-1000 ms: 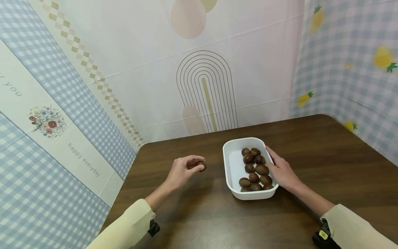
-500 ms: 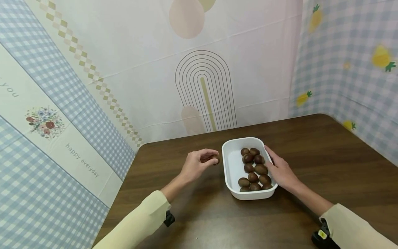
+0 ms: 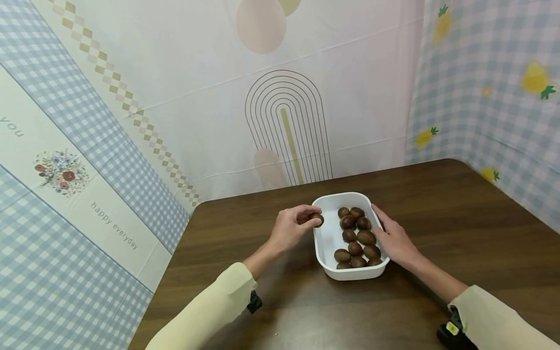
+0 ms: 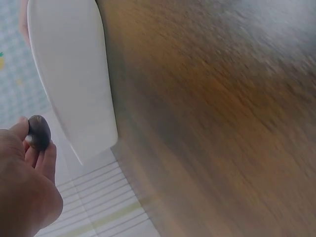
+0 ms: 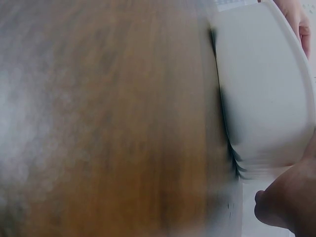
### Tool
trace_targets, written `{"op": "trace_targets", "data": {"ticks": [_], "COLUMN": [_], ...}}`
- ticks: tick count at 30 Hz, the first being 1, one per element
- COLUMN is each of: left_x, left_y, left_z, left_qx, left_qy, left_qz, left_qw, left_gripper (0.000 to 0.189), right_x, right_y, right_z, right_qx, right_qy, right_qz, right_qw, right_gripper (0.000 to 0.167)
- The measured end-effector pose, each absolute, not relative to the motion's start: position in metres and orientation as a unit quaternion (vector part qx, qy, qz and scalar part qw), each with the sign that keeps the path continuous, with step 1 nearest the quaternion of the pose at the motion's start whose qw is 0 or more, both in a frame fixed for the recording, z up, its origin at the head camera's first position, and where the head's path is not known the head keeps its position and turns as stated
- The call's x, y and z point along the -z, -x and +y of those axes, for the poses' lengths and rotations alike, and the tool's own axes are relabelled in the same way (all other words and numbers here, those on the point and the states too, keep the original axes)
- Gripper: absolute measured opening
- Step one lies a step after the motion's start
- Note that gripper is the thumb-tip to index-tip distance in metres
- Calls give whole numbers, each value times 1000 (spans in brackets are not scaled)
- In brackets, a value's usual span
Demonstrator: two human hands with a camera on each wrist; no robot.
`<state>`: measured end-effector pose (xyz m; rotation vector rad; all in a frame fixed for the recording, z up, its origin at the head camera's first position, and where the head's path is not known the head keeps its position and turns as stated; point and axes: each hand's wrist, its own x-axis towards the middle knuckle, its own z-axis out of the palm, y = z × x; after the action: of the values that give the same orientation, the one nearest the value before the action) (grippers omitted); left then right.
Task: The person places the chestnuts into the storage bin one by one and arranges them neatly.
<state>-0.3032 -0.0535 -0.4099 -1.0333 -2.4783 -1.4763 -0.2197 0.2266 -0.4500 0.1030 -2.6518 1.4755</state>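
My left hand [image 3: 292, 228] pinches a brown egg-shaped fruit [image 3: 318, 219] between thumb and fingers, at the left rim of a white rectangular tub [image 3: 327, 248]. In the left wrist view the fruit [image 4: 39, 132] looks dark and smooth, held up level with the tub's rim. Several similar brown fruits [image 3: 366, 237] lie in the tub, bunched along its right half; its left half shows bare white floor. My right hand [image 3: 397, 243] grips the tub's right wall, with the thumb over the rim and the fingers along the outside. The right wrist view shows the tub's outer wall [image 5: 264, 84].
The tub stands on a dark brown wooden table [image 3: 442, 214]. A printed cloth [image 3: 367, 97] hangs behind the far edge. Blue checked cloth [image 3: 57, 243] borders the left side, and another with pineapples [image 3: 485, 121] the right.
My left hand has moved right with the fruit, from over the table to the tub's left rim. The right hand has kept its grip on the tub, and the fruits inside lie as before.
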Motion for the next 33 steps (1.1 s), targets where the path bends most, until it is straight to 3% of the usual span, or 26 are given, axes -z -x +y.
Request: {"op": "trace_targets", "data": {"ticks": [19, 33], "left_x": [424, 421], "left_y": [296, 292], "left_z": [-20, -8], "left_qx": [410, 264], "left_qy": [384, 412], "left_qz": [-826, -871], "left_qw": [51, 46], "left_gripper": [24, 23], "right_x": [450, 451], "right_y": [221, 221], "right_z": [227, 227], "right_qx": [-483, -481], "right_qy": [-37, -36], "right_qz": [-872, -874], "right_qw": [68, 63], "right_gripper": [66, 67]}}
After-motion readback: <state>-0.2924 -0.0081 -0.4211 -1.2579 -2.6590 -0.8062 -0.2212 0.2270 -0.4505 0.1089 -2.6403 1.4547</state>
